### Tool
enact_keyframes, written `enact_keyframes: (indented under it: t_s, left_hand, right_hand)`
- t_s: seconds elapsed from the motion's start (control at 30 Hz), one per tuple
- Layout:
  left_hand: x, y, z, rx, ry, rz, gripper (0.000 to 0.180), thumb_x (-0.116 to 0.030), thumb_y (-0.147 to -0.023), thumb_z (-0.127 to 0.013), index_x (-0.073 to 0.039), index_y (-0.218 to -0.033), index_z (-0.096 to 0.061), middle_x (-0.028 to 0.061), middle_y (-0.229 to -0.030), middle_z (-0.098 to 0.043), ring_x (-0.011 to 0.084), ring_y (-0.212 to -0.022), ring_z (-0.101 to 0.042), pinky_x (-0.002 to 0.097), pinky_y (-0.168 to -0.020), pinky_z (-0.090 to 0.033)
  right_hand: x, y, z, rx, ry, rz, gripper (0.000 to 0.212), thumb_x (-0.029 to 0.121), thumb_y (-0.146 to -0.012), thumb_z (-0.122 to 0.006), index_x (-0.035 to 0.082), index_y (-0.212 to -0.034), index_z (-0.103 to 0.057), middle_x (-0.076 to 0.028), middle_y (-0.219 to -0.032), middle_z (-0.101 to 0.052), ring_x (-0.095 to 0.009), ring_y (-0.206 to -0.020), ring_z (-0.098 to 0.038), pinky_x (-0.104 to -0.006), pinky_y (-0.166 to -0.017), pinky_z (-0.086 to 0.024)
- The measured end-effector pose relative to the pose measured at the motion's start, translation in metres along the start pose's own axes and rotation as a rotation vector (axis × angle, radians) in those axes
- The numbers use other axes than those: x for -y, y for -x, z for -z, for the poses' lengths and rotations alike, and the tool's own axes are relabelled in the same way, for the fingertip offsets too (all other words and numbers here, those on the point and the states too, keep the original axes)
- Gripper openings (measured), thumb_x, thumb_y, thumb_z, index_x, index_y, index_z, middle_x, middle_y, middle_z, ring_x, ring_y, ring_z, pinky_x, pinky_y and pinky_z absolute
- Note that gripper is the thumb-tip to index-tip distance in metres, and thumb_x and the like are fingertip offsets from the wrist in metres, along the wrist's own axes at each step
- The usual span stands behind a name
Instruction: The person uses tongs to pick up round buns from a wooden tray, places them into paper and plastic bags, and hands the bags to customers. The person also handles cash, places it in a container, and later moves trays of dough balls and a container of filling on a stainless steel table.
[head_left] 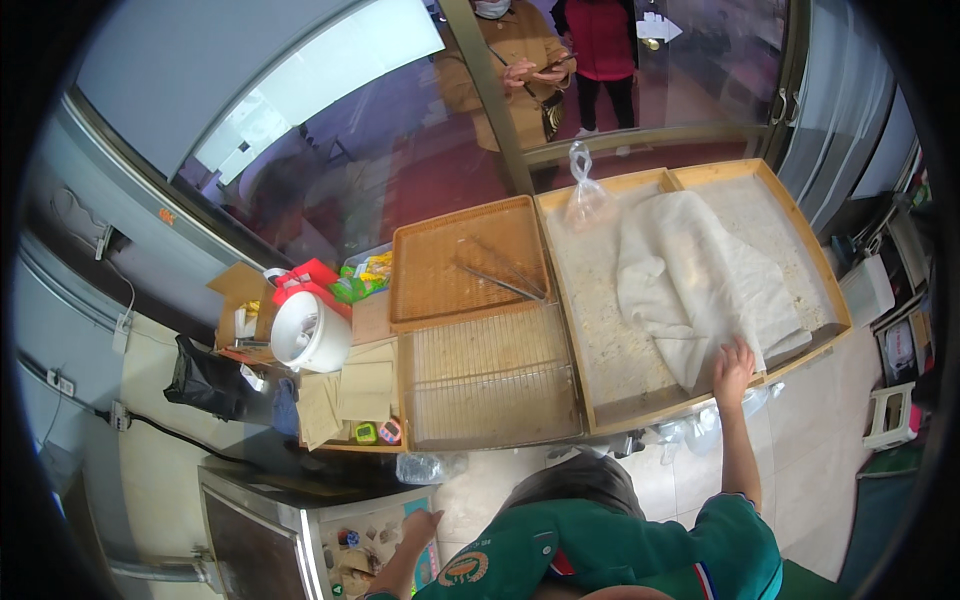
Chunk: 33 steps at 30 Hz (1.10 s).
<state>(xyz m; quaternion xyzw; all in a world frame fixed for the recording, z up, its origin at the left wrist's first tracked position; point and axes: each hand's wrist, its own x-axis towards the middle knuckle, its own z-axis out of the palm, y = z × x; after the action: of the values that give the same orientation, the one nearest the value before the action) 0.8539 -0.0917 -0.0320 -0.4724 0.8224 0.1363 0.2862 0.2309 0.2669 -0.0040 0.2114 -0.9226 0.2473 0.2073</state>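
Cloth [690, 285]: pale, rumpled; lies in large wooden tray [812, 262], draped across its floured floor, one corner reaching near front rim.
Right hand [733, 368]: arm stretched out to tray's front edge; fingers spread flat, resting on lower corner of cloth; nothing pinched.
Left hand [420, 523]: lowered to cluttered compartment [375, 548] on top of metal cabinet [262, 535]; fingertips touching small items there; grip cannot be told, too small to judge.
Wooden tray: two sections side by side, divided by a rail; cloth lies mainly in right section, overlapping the middle.
Plastic bag [586, 195]: clear, knotted, standing at far edge of tray, just beside cloth.
Woven tray [468, 262]: brown, left of wooden tray, with metal tongs [500, 278] lying in it.
Wire rack [490, 375]: directly in front of woven tray, touching wooden tray's left wall.
White tub [308, 332]: tilted on its side, left of rack, near brown paper bags [362, 388].
Black bag [205, 380]: on ledge at far left, well apart from both hands.
Bystanders [560, 60]: two persons behind glass pane, beyond trays.
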Motion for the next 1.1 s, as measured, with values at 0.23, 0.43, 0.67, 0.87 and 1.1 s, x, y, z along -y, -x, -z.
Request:
enact_keyframes:
  t_s: [0.23, 0.43, 0.67, 0.87, 1.1]
  left_hand:
    - [0.116, 0.012, -0.077, 0.009, 0.084, 0.329, 0.061, -0.057, -0.094, -0.046, -0.002, -0.098, -0.071, 0.0237, -0.103, -0.068, 0.0393, -0.096, -0.065, 0.0472, -0.084, -0.051]
    - [0.146, 0.008, -0.115, -0.230, 0.359, 0.278, 0.052, -0.043, -0.096, -0.050, 0.007, -0.107, -0.060, 0.0315, -0.106, -0.063, 0.0440, -0.099, -0.062, 0.0512, -0.085, -0.049]
    - [0.102, -0.024, 0.012, -0.928, 0.666, -0.001, 0.044, -0.015, -0.085, -0.069, 0.000, -0.123, -0.052, 0.0259, -0.144, -0.038, 0.0448, -0.122, -0.048, 0.0463, -0.099, -0.044]
    - [0.099, -0.103, 0.093, -0.996, 0.616, -0.115, 0.052, -0.014, -0.080, -0.072, 0.004, -0.124, -0.051, 0.0249, -0.134, -0.049, 0.0426, -0.121, -0.049, 0.0446, -0.102, -0.041]
    - [0.117, -0.150, 0.116, -0.866, 0.541, 0.162, 0.052, -0.028, -0.077, -0.076, -0.003, -0.118, -0.055, 0.0203, -0.130, -0.051, 0.0348, -0.110, -0.054, 0.0475, -0.081, -0.046]
  right_hand:
    - [0.084, 0.016, 0.001, -0.019, -0.198, 0.137, 0.008, 0.000, -0.080, -0.059, 0.001, -0.087, -0.061, -0.018, -0.122, -0.059, -0.038, -0.109, -0.055, -0.0449, -0.095, -0.043]
    - [0.182, 0.032, -0.012, 0.149, -0.266, 0.392, 0.005, 0.004, -0.086, -0.061, 0.001, -0.089, -0.059, -0.018, -0.112, -0.064, -0.038, -0.104, -0.058, -0.0449, -0.092, -0.045]
    - [0.280, 0.065, -0.023, 0.350, -0.356, 0.554, 0.023, -0.001, -0.086, -0.057, 0.001, -0.107, -0.064, -0.021, -0.123, -0.058, -0.039, -0.110, -0.057, -0.0431, -0.096, -0.045]
    - [0.324, 0.109, -0.022, 0.520, -0.372, 0.675, 0.024, -0.005, -0.083, -0.061, 0.001, -0.106, -0.063, -0.018, -0.123, -0.058, -0.037, -0.112, -0.057, -0.0421, -0.095, -0.047]
    - [0.342, 0.160, -0.002, 0.708, -0.354, 0.581, 0.025, -0.006, -0.083, -0.061, 0.003, -0.107, -0.063, -0.016, -0.125, -0.057, -0.034, -0.114, -0.057, -0.0405, -0.095, -0.049]
